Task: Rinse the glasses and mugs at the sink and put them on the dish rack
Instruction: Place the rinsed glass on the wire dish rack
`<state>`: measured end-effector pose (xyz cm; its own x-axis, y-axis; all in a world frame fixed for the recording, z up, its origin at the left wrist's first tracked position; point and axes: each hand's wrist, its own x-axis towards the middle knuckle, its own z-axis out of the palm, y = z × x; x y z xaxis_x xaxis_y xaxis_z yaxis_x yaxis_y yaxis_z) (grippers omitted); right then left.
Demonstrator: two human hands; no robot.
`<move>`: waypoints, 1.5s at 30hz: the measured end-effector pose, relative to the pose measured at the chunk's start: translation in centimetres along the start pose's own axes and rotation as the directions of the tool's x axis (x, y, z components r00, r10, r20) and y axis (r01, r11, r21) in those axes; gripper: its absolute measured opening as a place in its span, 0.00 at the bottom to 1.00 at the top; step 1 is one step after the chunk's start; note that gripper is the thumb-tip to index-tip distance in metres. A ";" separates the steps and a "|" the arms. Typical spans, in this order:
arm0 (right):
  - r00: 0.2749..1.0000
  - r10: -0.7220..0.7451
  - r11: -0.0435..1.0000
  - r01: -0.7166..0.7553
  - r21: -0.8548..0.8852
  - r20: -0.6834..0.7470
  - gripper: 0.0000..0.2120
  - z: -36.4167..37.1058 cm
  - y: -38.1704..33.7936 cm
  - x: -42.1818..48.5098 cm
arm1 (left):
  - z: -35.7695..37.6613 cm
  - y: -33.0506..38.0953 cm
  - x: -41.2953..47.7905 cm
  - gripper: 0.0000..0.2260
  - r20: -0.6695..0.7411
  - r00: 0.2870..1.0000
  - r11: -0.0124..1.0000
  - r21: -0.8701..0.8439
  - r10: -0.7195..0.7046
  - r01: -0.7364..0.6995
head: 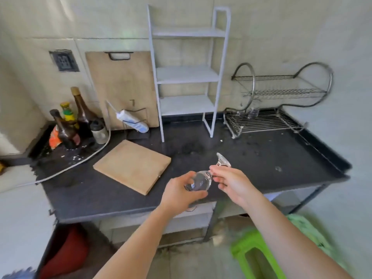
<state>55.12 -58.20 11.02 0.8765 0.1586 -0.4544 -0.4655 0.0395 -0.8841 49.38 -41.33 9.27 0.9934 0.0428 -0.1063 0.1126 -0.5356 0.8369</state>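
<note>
A clear stemmed glass [201, 180] is held on its side between the two hands, above the front edge of the dark bench [261, 158]. Its bowl is gripped by the left hand [179, 194], whose fingers and thumb are curled round it. Its stem is pinched by the fingers of the right hand [233, 184], and the round foot is seen sticking out just beyond those fingers, away from the person.

Well beyond the right hand, at the back of the bench, a wire dish rack [267, 122] is set against the wall; two small glasses [253, 112] are seen on its lower tier, blurred. Beyond both hands a white shelf unit [187, 75] is stood upright. Just left of the left hand a wooden board [132, 166] is laid flat on the bench. Far to the left, a group of bottles [80, 109] is gathered in the corner. Below the right forearm, a green stool [253, 256] is seen on the floor.
</note>
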 end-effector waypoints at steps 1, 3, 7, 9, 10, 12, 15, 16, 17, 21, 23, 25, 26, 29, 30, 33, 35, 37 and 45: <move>0.999 -0.007 1.000 0.006 -0.017 -0.040 0.11 -1.8 -0.9 1.3 | 1.4 1.1 1.9 0.19 0.004 1.000 1.000 0.013 0.021 -0.021; 0.994 -0.023 0.999 0.019 -0.041 -0.104 0.13 -5.1 -2.8 3.8 | 3.6 3.4 5.8 0.19 0.020 0.997 0.997 0.042 0.069 -0.070; 0.980 -0.073 0.997 0.066 -0.042 -0.186 0.12 -10.6 -6.2 9.2 | 7.2 7.1 13.8 0.22 0.095 0.991 0.991 0.091 0.094 -0.103; 0.972 -0.098 0.995 0.090 -0.048 -0.215 0.11 -12.9 -7.8 11.9 | 8.8 8.3 17.8 0.25 0.139 0.986 0.986 0.120 0.096 -0.113; 0.967 -0.111 0.993 0.100 -0.058 -0.230 0.11 -13.8 -8.5 13.3 | 9.5 8.8 19.7 0.25 0.158 0.982 0.984 0.127 0.101 -0.122; 0.956 -0.135 0.990 0.118 -0.080 -0.259 0.09 -15.5 -9.8 16.2 | 10.9 9.6 23.4 0.27 0.192 0.976 0.982 0.134 0.104 -0.131; 0.931 -0.178 0.983 0.155 -0.097 -0.318 0.02 -17.5 -11.3 20.5 | 13.1 10.1 29.0 0.29 0.242 0.963 0.973 0.161 0.121 -0.163; 0.923 -0.189 0.981 0.166 -0.097 -0.335 0.02 -18.2 -11.7 22.0 | 13.8 10.2 30.8 0.28 0.258 0.957 0.970 0.164 0.135 -0.181; 0.913 -0.197 0.980 0.173 -0.099 -0.358 0.02 -19.1 -12.1 23.3 | 14.4 10.2 32.6 0.28 0.273 0.951 0.967 0.164 0.145 -0.194; 0.852 -0.241 0.970 0.212 -0.114 -0.464 0.03 -23.4 -13.7 28.1 | 16.5 10.2 38.7 0.31 0.269 0.957 0.955 0.237 0.112 -0.179; 0.824 -0.272 0.962 0.231 -0.144 -0.497 0.03 -25.4 -14.5 30.3 | 17.4 10.0 41.3 0.25 0.226 0.971 0.950 0.279 0.080 -0.143; 0.817 -0.294 0.956 0.249 -0.155 -0.496 0.04 -27.0 -15.2 32.6 | 18.4 10.0 43.7 0.22 0.194 0.979 0.950 0.293 0.055 -0.111; 0.820 -0.303 0.953 0.255 -0.165 -0.485 0.05 -27.5 -15.5 33.8 | 18.9 10.1 44.7 0.21 0.188 0.981 0.949 0.300 0.045 -0.101; 0.852 -0.342 0.931 0.249 -0.267 -0.397 0.07 -27.5 -15.6 37.6 | 20.1 9.9 46.5 0.17 0.169 0.986 0.942 0.330 0.002 -0.058; 0.865 -0.357 0.916 0.249 -0.315 -0.354 0.07 -27.3 -15.5 38.8 | 20.4 9.7 46.7 0.15 0.156 0.988 0.943 0.331 -0.013 -0.040; 0.885 -0.408 0.850 0.279 -0.447 -0.224 0.08 -26.0 -15.3 41.9 | 20.8 9.3 47.0 0.12 0.109 0.993 0.955 0.297 -0.055 0.020; 0.890 -0.425 0.798 0.282 -0.532 -0.166 0.07 -25.3 -15.6 43.7 | 20.8 9.2 47.1 0.11 0.095 0.993 0.961 0.274 -0.070 0.042; 0.891 -0.426 0.774 0.271 -0.573 -0.154 0.06 -24.7 -15.8 45.4 | 20.8 9.1 47.4 0.11 0.095 0.991 0.967 0.246 -0.090 0.064; 0.911 -0.358 0.864 0.240 -0.443 -0.206 0.08 -24.3 -15.4 48.0 | 20.8 8.8 48.0 0.10 0.093 0.988 0.975 0.194 -0.127 0.107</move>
<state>107.30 -75.13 0.20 0.9902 -0.0728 -0.1193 -0.1378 -0.3646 -0.9209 97.58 -61.51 0.43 0.9649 0.0316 -0.2609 0.2117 -0.6816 0.7004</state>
